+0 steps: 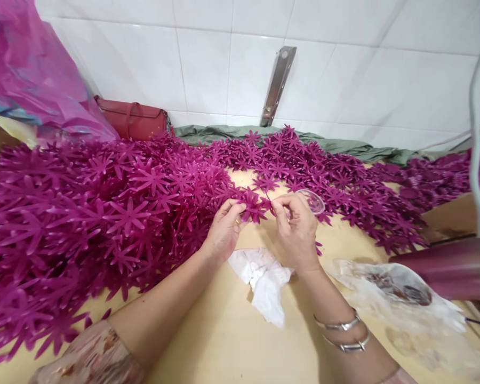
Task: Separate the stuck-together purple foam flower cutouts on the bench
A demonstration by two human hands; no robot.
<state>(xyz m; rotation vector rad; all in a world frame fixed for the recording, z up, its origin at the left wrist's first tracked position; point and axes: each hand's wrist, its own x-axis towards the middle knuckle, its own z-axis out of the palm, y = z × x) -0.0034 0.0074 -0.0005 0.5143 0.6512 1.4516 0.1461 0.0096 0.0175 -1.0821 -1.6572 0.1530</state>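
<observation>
Near the middle of the view, my left hand point(225, 228) pinches a magenta artificial flower point(255, 207) with many narrow petals, between thumb and fingers. Close on its right, my right hand point(296, 226) is closed, thumb against forefinger, at a thin dark magenta piece beside the flower's edge; its exact kind is too small to make out. A round clear plastic lid or dish point(312, 201) shows partly behind my right hand. Below both hands lies a crumpled white tissue point(264, 280) on the pale yellow table point(232, 341).
A large heap of magenta flowers point(128, 213) covers the left; another pile point(328, 176) runs along the back. A red handbag point(134, 120) leans at the tiled wall. At right are a clear plastic bag point(400, 288), a magenta cylinder point(452, 266) and a hanging white cable point(475, 133).
</observation>
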